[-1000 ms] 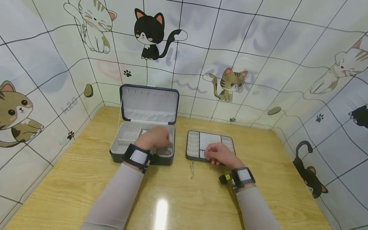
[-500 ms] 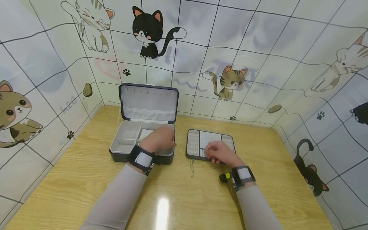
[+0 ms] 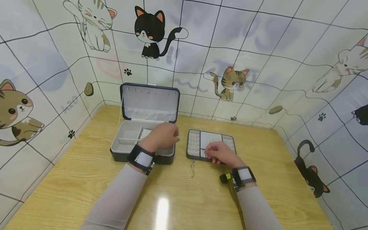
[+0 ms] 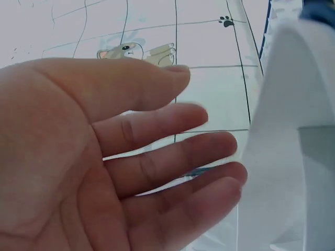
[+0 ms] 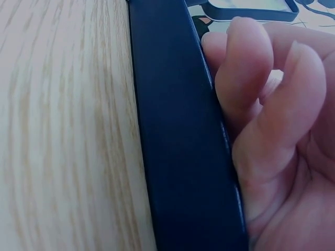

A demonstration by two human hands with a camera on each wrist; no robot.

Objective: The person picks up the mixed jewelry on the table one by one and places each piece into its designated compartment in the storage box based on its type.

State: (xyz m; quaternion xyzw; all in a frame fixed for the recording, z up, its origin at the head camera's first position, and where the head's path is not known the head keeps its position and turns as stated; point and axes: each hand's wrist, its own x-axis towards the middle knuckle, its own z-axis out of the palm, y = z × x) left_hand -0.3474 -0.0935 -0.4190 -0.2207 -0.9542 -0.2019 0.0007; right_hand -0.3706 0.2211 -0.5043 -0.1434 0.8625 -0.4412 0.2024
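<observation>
Left grip (image 3: 162, 134): I've lifted it from inside the navy, white-lined rectangular box (image 3: 123, 157) to over its right wall, reach apparently done; fingers loosely extended, nothing visibly held.
Right grip (image 3: 219, 152): unmoved by the navy-rimmed white tray (image 3: 194, 157), fingers curled; can't tell if I'm pinching anything.
Thin silvery chain (image 3: 192, 169): on the wooden surface (image 3: 187, 201), near the tray.

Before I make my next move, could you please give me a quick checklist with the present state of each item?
1. Lid of the jewelry box up: ok.
2. Tray apart from the box: ok, bare table shows between.
3. Left hand free: ok, no item visible in it.
4. Right hand free: cannot tell, its curled fingers hide the gap.
5. No loose jewelry on the table: not ok, a chain lies before the tray.
</observation>
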